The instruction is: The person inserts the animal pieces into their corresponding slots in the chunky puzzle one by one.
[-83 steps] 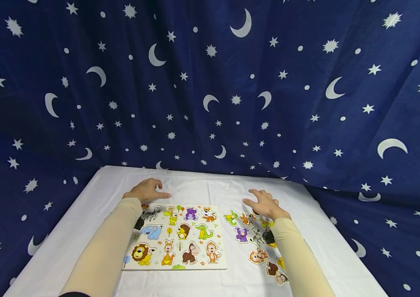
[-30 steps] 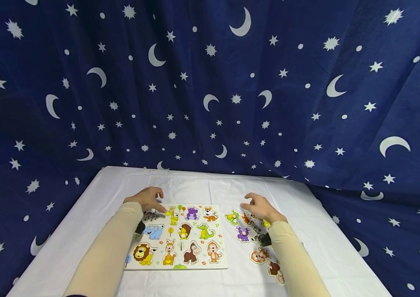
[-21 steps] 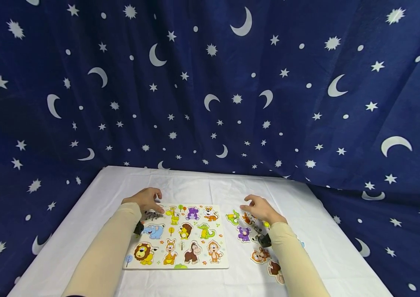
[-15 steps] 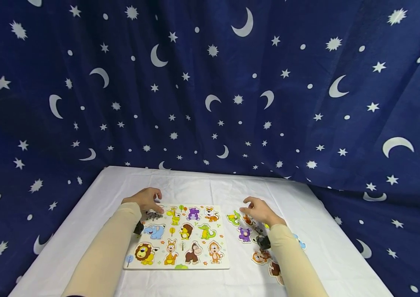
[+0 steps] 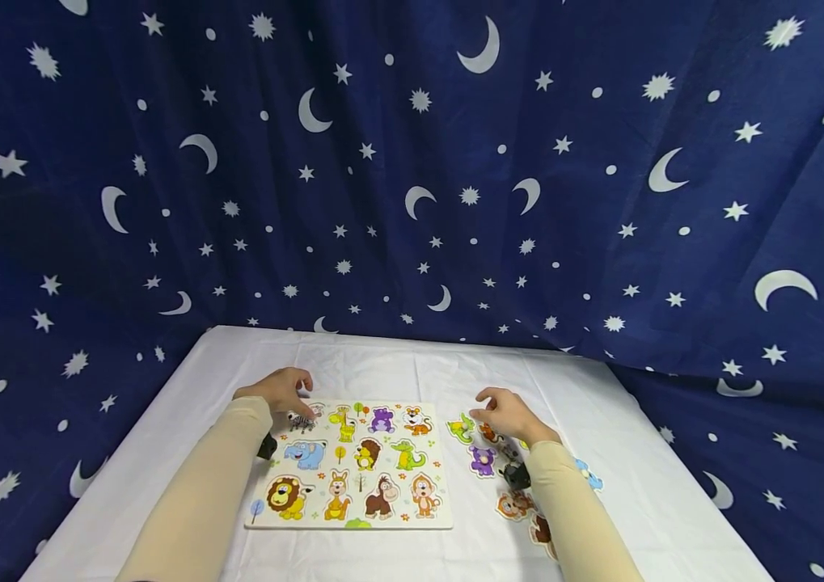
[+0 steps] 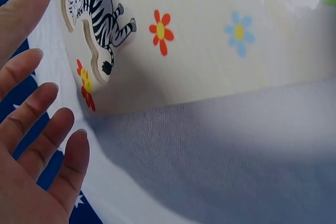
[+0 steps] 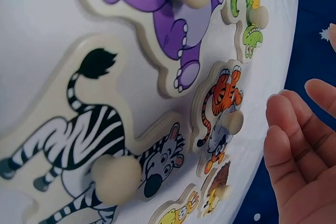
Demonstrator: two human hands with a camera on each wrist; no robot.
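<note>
Now the right hand [image 5: 509, 414], fingers loosely bent, is brought nearer the crocodile piece [image 5: 461, 429] beside the puzzle board [image 5: 404, 525]; the left hand [image 5: 275, 390], fingers spread, is lowered toward the board's zebra slot [image 5: 302, 423]. A blue piece [image 5: 589, 476] is uncovered beside the right sleeve [image 5: 573, 493].

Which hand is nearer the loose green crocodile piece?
Right: the right hand is just beside the crocodile piece; the left hand is across the puzzle board, near its zebra picture.

No readable text
The picture board [image 5: 298, 524] toward seven o'clock in the head view, the knobbed animal pieces [image 5: 482, 462] toward five and the dark blue cloth [image 5: 382, 153] toward twelve bear printed pictures; no word, label, brand or number can be read on them.
</note>
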